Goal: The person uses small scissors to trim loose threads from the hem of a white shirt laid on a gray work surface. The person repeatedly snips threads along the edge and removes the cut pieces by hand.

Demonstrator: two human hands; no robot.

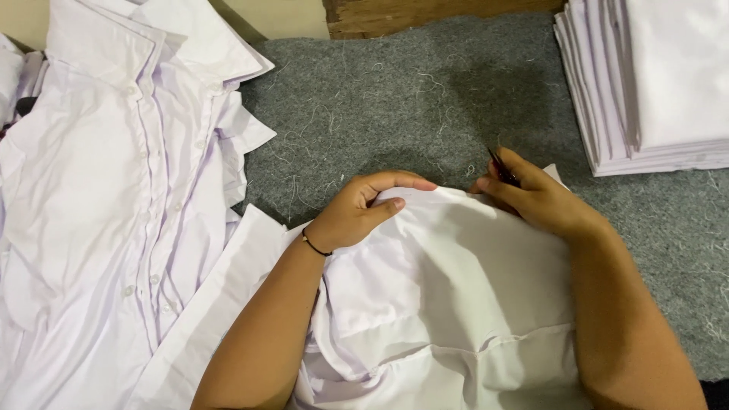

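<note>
Left hand (357, 212): is gripping the top edge of the shirt (448, 296), fingers curled over the fold, thumb pressing on the cloth.
Wristband (314, 244): thin and dark, is sitting on the left wrist.
Right hand (535, 197): is closing on a small dark snipper (501, 167), its tip pointing up and away, just beside the same shirt edge.
Shirt: white, is lying bunched in front of the person on the grey felt mat (425, 99), covering part of both forearms.
Shirt pile (129, 190): unfolded white buttoned shirts are lying spread at the left, collars toward the top.
Folded stack (653, 83): white cloth is sitting squared at the top right, well apart from the hands.
Loose threads (311, 125): are lying scattered on the mat.
</note>
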